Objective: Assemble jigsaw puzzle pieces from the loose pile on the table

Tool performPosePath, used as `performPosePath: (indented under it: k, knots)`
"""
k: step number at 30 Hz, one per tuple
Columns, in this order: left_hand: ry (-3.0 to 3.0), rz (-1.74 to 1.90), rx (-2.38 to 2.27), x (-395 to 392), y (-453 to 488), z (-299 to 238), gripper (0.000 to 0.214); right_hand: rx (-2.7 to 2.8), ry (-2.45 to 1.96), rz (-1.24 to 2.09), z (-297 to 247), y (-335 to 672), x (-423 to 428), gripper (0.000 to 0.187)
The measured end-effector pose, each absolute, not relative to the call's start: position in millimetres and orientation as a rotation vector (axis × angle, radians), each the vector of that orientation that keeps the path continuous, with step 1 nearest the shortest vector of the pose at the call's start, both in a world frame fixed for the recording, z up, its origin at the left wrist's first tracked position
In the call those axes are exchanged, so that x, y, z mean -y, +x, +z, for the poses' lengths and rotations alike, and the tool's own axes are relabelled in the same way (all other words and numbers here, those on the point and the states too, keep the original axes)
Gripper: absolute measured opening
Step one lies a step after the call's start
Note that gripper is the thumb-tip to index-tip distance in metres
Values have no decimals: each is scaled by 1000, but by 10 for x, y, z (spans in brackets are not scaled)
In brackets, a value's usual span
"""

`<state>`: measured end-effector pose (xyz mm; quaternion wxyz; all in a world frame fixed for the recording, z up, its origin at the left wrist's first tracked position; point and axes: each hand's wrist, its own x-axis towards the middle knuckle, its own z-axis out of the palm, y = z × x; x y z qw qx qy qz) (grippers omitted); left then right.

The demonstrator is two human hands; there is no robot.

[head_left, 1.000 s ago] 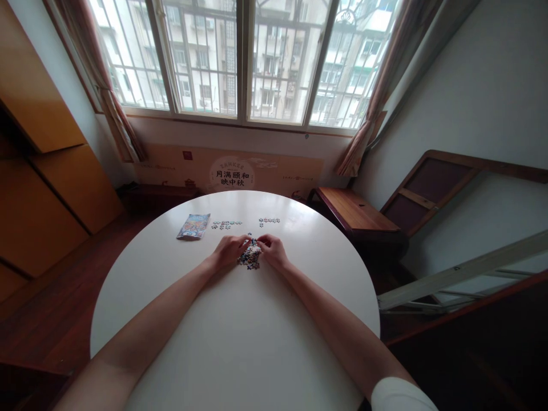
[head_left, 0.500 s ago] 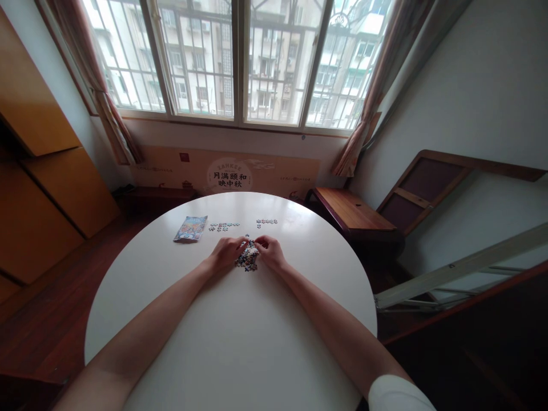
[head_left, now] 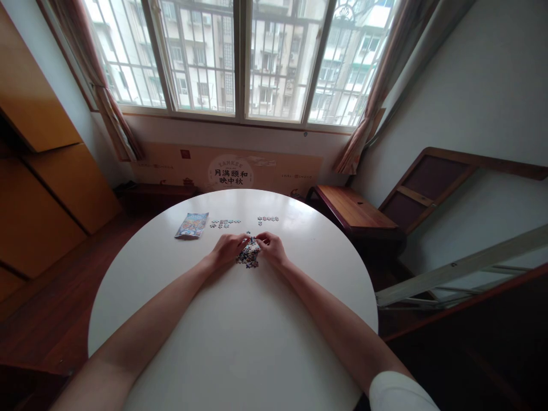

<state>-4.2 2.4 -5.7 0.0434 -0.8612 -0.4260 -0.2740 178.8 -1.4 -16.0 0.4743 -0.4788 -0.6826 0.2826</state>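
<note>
A small heap of jigsaw puzzle pieces (head_left: 248, 258) lies between my hands on the white round table (head_left: 240, 331). My left hand (head_left: 229, 248) rests at the heap's left edge, its fingers pinched together over the upper pieces; what they grip is too small to make out. From the right, my right hand (head_left: 270, 246) has thumb and fingertips closed on a dark puzzle piece at the top of the heap. Beyond the hands are two groups of laid-out pieces, a left group (head_left: 223, 223) and a smaller right group (head_left: 268, 219).
Left of the laid-out pieces is a colourful picture packet (head_left: 192, 226). A wooden bench (head_left: 353, 206) stands past the table at the right, with orange cabinets (head_left: 64, 188) on the left. A banner (head_left: 274, 166) hangs below the barred window.
The view has shifted slightly. Both hands stay at the heap with their fingers closed, showing only slight finger movement.
</note>
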Motion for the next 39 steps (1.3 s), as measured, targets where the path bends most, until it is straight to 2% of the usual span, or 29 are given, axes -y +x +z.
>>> performPosePath:
  k: [39]
  knots:
    - [-2659, -868, 1280, -26, -57, -56, 31, 1670, -1171, 708, -165, 1785, 11, 18]
